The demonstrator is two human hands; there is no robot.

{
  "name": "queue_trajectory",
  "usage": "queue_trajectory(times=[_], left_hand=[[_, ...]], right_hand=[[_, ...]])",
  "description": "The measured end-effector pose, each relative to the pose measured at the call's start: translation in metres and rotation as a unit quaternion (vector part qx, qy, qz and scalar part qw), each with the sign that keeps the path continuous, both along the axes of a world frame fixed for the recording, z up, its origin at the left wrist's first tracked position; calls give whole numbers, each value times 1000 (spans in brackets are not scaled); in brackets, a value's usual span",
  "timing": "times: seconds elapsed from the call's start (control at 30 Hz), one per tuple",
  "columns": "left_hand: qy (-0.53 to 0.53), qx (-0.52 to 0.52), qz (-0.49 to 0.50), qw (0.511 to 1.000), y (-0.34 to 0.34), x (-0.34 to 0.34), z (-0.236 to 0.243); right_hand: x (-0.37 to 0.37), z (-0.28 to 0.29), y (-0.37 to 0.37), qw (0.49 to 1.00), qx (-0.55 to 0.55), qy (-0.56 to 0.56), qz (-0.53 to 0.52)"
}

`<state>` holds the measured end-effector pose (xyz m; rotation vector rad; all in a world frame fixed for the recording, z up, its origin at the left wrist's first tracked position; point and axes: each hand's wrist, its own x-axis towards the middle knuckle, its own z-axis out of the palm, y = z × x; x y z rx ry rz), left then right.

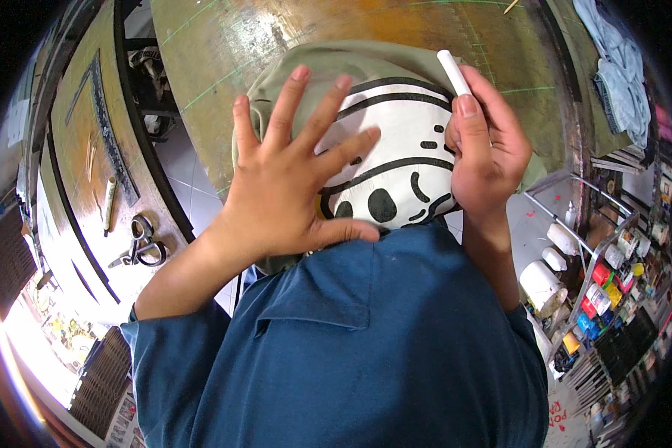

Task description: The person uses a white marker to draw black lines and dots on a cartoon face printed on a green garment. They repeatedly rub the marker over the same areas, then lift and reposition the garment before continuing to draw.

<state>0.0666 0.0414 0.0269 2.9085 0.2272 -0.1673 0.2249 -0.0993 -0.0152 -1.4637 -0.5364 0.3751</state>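
An olive-green garment (299,71) lies on the table in front of me, bearing a white painted cartoon figure (407,119) with thick black outlines. My left hand (284,179) is over the left part of the figure with its fingers spread; whether it presses on the cloth I cannot tell. At the figure's right side, my right hand (489,145) pinches a white pen-like stick (453,73) between thumb and fingers. The stick's upper end points up and away from me, while its lower end is hidden in the hand. The garment's near edge drops toward my blue shirt.
On a side table at the left are black-handled scissors (140,243), a pale marker pen (110,205) and a dark angled ruler (108,127). Folded light-blue jeans (616,67) lie at the far right. Below them, a metal rack (567,196) stands beside a white bucket (543,287) and several colourful paint containers.
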Motion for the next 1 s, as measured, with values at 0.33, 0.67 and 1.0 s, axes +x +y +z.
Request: queue_trajectory(times=[0.33,0.67,1.0], left_hand=[[25,36,43,998,1,-12,3],[21,48,55,997,4,-15,2],[17,60,55,997,3,-15,6]], right_hand=[[2,-4,0,999,30,-4,17],[4,-6,-2,999,29,-15,25],[4,-4,-1,1000,5,-13,17]])
